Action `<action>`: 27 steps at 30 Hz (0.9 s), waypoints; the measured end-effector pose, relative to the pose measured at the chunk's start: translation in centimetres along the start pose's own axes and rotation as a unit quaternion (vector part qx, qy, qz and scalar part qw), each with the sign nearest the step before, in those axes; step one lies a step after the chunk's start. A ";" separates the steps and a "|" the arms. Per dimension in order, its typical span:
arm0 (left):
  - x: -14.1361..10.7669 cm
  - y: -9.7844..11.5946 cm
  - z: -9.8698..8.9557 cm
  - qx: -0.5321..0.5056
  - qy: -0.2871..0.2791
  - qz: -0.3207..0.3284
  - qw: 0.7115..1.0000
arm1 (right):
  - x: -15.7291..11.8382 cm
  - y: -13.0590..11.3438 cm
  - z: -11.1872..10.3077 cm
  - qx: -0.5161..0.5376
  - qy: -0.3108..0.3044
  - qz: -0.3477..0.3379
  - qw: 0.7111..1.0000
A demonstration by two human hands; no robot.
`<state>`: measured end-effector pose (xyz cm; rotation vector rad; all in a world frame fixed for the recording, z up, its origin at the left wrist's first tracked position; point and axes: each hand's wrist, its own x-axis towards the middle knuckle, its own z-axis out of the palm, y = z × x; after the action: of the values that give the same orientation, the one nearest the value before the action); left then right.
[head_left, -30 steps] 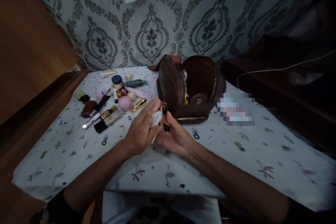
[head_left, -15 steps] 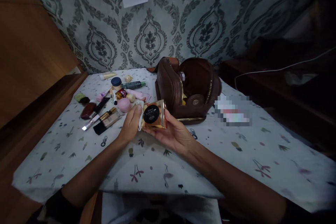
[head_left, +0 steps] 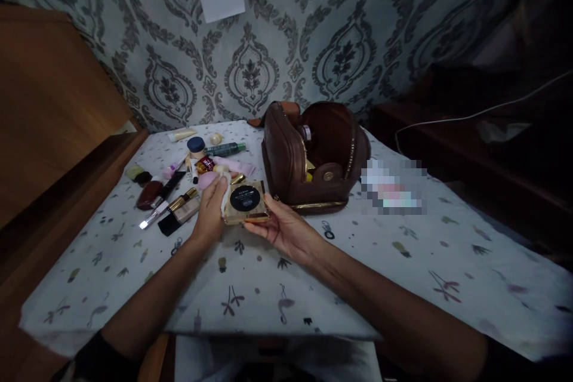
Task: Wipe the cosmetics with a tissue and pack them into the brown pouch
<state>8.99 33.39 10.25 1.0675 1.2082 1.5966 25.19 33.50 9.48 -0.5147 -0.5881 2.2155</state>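
From where I am standing, a person's two hands are holding a gold compact point(head_left: 247, 203) over the printed tablecloth point(head_left: 380, 268), its round black label point(head_left: 244, 197) facing up. The right hand point(head_left: 284, 224) is grasping the compact by its right side, the thumb pressing on the upper corner and the fingers supporting the near edge from below. The left hand point(head_left: 210, 206) is gripping a white wipe point(head_left: 225, 192) and pressing it against the compact's left side. The compact is therefore lying between the two hands, touching the right directly. A brown bag point(head_left: 286, 158) is standing open just beyond the right hand. A foundation bottle point(head_left: 185, 211) and a jar point(head_left: 196, 148) with a blue lid are lying and standing, respectively, among the cosmetics on the left.
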 end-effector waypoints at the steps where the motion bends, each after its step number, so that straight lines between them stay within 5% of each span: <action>1: 0.0 0.2 0.0 -0.001 0.011 -0.003 1.000 | -0.1 0.0 0.1 -0.002 -0.006 0.002 1.000; 10: 0.2 1.1 0.6 -0.115 0.042 -0.085 0.989 | -0.5 -0.1 0.6 0.018 -0.059 -0.009 0.998; 15: 0.6 0.9 0.6 -0.194 0.034 -0.152 0.968 | -0.1 0.0 0.5 0.013 -0.030 -0.087 0.996; 22: 0.0 1.5 1.2 -0.228 0.064 -0.190 0.953 | -0.4 0.4 0.8 -0.116 -0.003 -0.170 0.979; 27: 0.3 1.3 1.1 -0.176 0.073 -0.181 0.965 | -0.6 1.2 0.3 -0.261 -0.024 -0.166 0.951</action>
<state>9.82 33.70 11.73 0.4787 1.0851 1.5416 24.75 32.25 9.15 -0.5758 -1.2079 1.7480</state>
